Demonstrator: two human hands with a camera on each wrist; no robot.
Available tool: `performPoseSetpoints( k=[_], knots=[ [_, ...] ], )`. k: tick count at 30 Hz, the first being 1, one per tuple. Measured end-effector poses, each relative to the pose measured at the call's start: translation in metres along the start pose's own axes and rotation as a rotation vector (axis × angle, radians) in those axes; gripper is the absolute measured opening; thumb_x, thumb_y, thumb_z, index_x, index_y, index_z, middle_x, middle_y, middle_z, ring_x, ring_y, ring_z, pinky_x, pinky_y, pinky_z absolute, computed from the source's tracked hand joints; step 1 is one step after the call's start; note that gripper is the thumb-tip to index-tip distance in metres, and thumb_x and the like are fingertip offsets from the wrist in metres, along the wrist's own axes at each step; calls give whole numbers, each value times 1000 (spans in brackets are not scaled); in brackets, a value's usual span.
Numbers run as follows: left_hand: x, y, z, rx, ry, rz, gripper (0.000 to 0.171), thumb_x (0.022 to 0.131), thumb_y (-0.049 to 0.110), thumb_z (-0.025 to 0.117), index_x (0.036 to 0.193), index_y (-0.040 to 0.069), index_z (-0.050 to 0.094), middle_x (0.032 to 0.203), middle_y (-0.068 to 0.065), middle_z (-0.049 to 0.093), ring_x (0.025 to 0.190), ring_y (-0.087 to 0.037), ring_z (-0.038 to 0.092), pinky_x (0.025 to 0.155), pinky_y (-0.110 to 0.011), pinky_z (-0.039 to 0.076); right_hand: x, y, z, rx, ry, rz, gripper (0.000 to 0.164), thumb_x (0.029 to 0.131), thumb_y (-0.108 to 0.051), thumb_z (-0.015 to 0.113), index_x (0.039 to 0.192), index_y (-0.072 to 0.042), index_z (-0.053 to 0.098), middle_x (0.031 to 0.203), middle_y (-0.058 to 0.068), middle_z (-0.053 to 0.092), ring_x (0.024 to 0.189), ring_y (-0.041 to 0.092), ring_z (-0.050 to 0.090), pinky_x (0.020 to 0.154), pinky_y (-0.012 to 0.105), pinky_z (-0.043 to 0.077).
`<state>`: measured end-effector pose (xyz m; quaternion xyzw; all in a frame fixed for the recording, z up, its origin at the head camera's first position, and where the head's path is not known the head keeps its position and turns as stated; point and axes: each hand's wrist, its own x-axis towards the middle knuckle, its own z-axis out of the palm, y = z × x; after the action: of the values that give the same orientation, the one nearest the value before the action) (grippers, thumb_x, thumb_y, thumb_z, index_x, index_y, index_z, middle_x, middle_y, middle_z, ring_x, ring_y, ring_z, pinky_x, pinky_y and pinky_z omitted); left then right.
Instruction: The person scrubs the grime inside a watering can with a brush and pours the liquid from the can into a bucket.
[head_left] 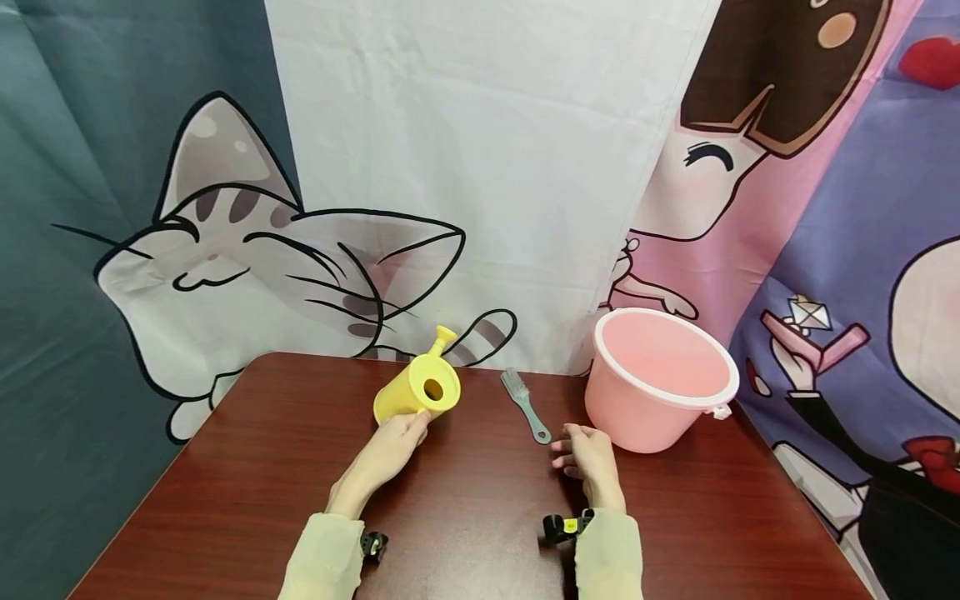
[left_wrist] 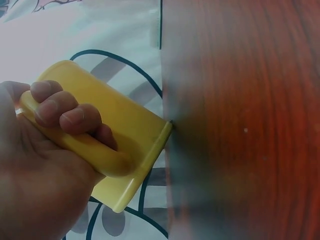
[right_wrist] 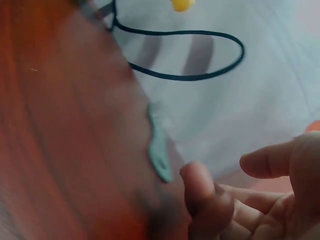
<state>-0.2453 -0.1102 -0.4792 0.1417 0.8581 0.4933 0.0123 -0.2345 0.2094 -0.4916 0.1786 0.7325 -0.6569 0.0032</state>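
Note:
A yellow watering can [head_left: 411, 389] is tilted forward in my left hand [head_left: 392, 450]. In the left wrist view, the fingers [left_wrist: 75, 115] curl round its yellow handle [left_wrist: 85, 150], and the can's bottom edge is at or near the table surface. My right hand [head_left: 588, 458] hovers over the table with loosely bent fingers and holds nothing. Just ahead and to its left lies a grey-green brush [head_left: 527, 406] with pale bristles at its far end. The right wrist view shows the same brush [right_wrist: 159, 147] apart from the fingertips [right_wrist: 197, 175].
A pink bucket [head_left: 645, 417] with a white rim stands upright at the right, close beside my right hand. The dark red-brown wooden table [head_left: 465, 517] ends at the back against a cloth [head_left: 487, 167] printed with cartoon figures. Each wrist carries a small black camera.

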Motion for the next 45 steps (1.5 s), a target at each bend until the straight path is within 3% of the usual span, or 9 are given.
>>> performPoseSetpoints(
  k=[4,12,17,24,28,31,36,39,45],
  knots=[
    [2,0,-1,-8,16,0,50,107,35,38,63,12,47,57,5,37,52,-8,31,56,-25,30,-6,-14,-16,-58,23,-49,36,100,-23,48,120,7,57,83,16,70,53,17,62,49,29,43],
    [-1,-5,-5,-35,33,-11,51,106,37,38,64,11,50,57,3,39,52,-10,32,58,-26,31,-33,-54,-54,-140,105,-179,37,103,-23,48,114,9,61,78,10,68,53,18,61,52,30,44],
    [-1,-8,-4,-53,56,-16,52,106,41,38,65,11,51,56,3,38,51,-10,32,56,-25,31,-49,-76,-78,-212,226,-288,36,101,-25,50,114,5,64,72,6,66,51,18,59,49,26,42],
    [-3,-12,-4,-79,87,-36,52,106,38,40,64,10,50,54,4,34,50,-10,31,55,-25,30,-54,-95,-113,-433,436,-410,33,99,-31,52,108,-6,71,75,6,70,53,10,60,55,23,40],
    [-2,-13,-4,-116,91,-38,51,106,36,40,65,7,50,53,4,32,50,-11,29,54,-24,28,-46,-105,-137,-512,541,-429,34,97,-36,53,106,-10,73,73,3,70,56,0,56,60,24,38],
    [-1,-14,-5,-156,97,-43,51,106,33,40,66,4,49,53,4,32,49,-11,28,53,-24,26,-35,-110,-155,-576,564,-445,36,97,-37,53,109,-10,72,77,4,70,59,-1,54,62,27,37],
    [-3,-11,-6,-204,103,-60,51,107,29,40,68,-3,50,53,3,31,48,-10,27,52,-24,25,-15,-115,-178,-661,552,-485,38,98,-31,49,115,-3,69,99,19,69,84,28,60,71,38,40],
    [-8,0,-10,-211,98,-65,50,107,25,39,71,-9,49,53,2,31,48,-9,27,52,-23,25,-3,-118,-189,-689,524,-512,39,98,-27,46,115,1,67,107,25,66,98,43,57,80,50,38],
    [-17,24,-18,-208,74,-58,47,107,20,38,75,-14,48,54,2,32,48,-8,29,51,-24,27,20,-117,-210,-752,460,-548,37,97,-22,44,111,4,66,106,26,66,103,43,57,85,53,38]
  ],
)
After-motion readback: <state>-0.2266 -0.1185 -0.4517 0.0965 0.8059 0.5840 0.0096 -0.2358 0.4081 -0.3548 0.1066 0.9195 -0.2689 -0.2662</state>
